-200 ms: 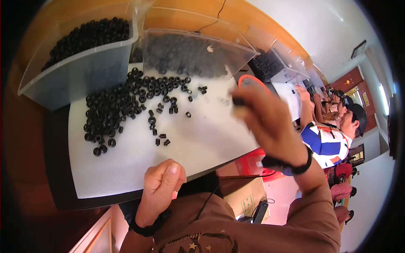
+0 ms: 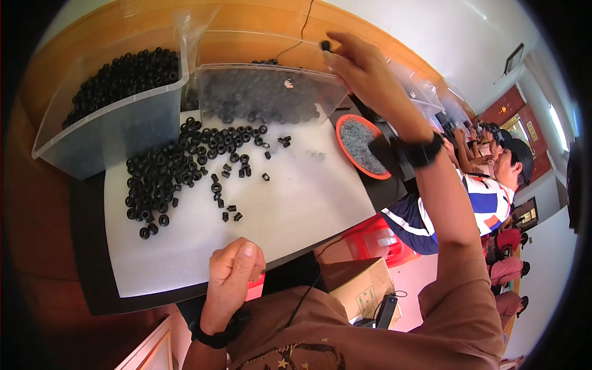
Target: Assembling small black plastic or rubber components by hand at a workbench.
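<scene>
My right hand [image 2: 365, 68] is raised at the far right of the table, beside the clear bin's end. Its thumb and fingers pinch a small black ring-shaped part [image 2: 325, 45]. My left hand [image 2: 234, 268] is curled closed near the table's front edge; whatever may be inside it is hidden. Beyond it, on a white foam sheet [image 2: 296, 203], lies a heap of black ring-shaped parts [image 2: 154, 169], with several smaller black pieces [image 2: 230, 213] scattered to its right. An orange bowl [image 2: 340, 137] full of tiny grey pieces [image 2: 361, 145] stands below my right forearm.
A tall translucent bin [image 2: 111, 139] heaped with black parts stands at the back left. Next to it is a clear bin [image 2: 271, 92] of dark parts. Below the table's edge are a red plastic item [image 2: 376, 243] and a cardboard box [image 2: 357, 283]. A co-worker [image 2: 487, 197] sits on the right.
My right hand has moved up and away from me, from over the sheet to the bin's far corner, still pinching the black part. The orange bowl is now uncovered. My left hand stays closed.
</scene>
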`<action>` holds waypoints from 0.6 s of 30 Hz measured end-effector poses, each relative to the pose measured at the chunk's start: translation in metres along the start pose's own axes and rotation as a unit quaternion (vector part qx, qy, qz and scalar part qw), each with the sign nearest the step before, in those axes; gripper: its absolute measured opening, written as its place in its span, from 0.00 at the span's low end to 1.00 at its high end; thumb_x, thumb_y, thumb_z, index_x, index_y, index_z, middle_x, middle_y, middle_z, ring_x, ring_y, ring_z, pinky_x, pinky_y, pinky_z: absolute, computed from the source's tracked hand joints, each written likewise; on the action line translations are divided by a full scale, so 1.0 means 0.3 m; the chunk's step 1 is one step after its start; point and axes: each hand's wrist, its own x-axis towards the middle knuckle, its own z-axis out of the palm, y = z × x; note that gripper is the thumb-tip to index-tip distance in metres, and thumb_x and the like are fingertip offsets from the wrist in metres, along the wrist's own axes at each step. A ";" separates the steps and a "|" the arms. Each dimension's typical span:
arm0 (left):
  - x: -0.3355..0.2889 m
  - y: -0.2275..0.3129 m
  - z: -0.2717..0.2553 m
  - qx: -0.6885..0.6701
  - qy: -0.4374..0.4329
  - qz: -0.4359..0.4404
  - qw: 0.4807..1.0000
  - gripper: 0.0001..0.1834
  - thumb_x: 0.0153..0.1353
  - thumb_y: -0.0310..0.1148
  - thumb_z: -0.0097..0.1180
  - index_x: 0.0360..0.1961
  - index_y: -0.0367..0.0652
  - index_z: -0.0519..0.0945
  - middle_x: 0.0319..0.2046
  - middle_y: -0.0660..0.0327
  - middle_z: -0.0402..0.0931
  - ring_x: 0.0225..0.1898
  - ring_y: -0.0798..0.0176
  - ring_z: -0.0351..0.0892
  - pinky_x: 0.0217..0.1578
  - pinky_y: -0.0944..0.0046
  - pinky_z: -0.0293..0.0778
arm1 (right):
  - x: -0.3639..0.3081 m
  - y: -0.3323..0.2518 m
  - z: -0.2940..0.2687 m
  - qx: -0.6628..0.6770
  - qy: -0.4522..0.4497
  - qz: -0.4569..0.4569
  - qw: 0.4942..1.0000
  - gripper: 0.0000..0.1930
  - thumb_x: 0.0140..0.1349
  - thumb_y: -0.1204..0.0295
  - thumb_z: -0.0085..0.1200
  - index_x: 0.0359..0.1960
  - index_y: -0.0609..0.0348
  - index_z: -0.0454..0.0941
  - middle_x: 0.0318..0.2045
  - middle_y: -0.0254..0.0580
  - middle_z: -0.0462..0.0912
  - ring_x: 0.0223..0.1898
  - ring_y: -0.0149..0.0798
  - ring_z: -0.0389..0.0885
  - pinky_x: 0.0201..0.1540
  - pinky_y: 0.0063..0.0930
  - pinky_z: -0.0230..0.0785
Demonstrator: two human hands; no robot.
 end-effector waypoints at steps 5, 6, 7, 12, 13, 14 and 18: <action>0.002 -0.004 0.002 -0.003 0.013 -0.001 1.000 0.22 0.72 0.38 0.39 0.19 0.39 0.66 0.13 0.68 0.60 0.17 0.76 0.55 0.19 0.71 0.55 | 0.031 0.064 0.042 0.051 0.029 0.014 0.998 0.16 0.64 0.70 0.48 0.48 0.71 0.72 0.30 0.45 0.79 0.29 0.31 0.77 0.33 0.23 0.70; 0.004 0.000 0.003 -0.002 0.014 -0.003 1.000 0.22 0.72 0.38 0.39 0.19 0.39 0.66 0.13 0.68 0.60 0.17 0.76 0.55 0.19 0.71 0.55 | 0.013 0.051 0.039 0.053 0.028 0.015 0.998 0.16 0.64 0.70 0.48 0.48 0.71 0.72 0.30 0.45 0.79 0.29 0.31 0.77 0.33 0.23 0.70; 0.007 0.007 0.006 0.010 0.013 -0.003 1.000 0.22 0.72 0.38 0.39 0.19 0.39 0.66 0.13 0.68 0.60 0.17 0.76 0.55 0.19 0.72 0.55 | -0.014 0.023 0.033 0.089 -0.018 0.015 0.996 0.16 0.64 0.70 0.49 0.48 0.71 0.72 0.31 0.44 0.79 0.29 0.30 0.77 0.33 0.22 0.70; -0.001 0.008 0.002 0.065 0.011 -0.003 0.998 0.22 0.71 0.38 0.41 0.18 0.38 0.65 0.14 0.69 0.60 0.17 0.76 0.55 0.19 0.72 0.55 | -0.148 0.004 0.109 0.142 -0.158 0.021 0.977 0.16 0.63 0.72 0.53 0.51 0.65 0.72 0.39 0.37 0.79 0.32 0.28 0.78 0.32 0.23 0.70; 0.000 0.008 0.005 0.072 0.010 0.010 0.997 0.22 0.71 0.38 0.41 0.18 0.38 0.65 0.14 0.69 0.61 0.17 0.76 0.54 0.18 0.72 0.54 | -0.179 0.006 0.132 0.069 -0.171 -0.051 0.981 0.16 0.62 0.73 0.53 0.51 0.64 0.72 0.40 0.40 0.79 0.33 0.33 0.79 0.34 0.26 0.70; 0.001 0.007 0.008 0.081 0.010 0.024 0.996 0.22 0.71 0.38 0.42 0.18 0.38 0.65 0.14 0.69 0.61 0.17 0.77 0.54 0.18 0.72 0.54 | -0.200 0.015 0.158 -0.004 -0.182 -0.124 0.975 0.17 0.61 0.73 0.54 0.51 0.63 0.72 0.41 0.43 0.79 0.35 0.38 0.80 0.35 0.30 0.71; 0.001 -0.002 0.008 0.069 0.005 0.019 0.997 0.22 0.71 0.37 0.42 0.18 0.38 0.65 0.13 0.69 0.60 0.16 0.77 0.53 0.17 0.72 0.53 | -0.239 0.049 0.226 -0.028 -0.231 -0.099 0.968 0.13 0.59 0.75 0.54 0.46 0.63 0.72 0.36 0.50 0.75 0.38 0.51 0.75 0.40 0.38 0.67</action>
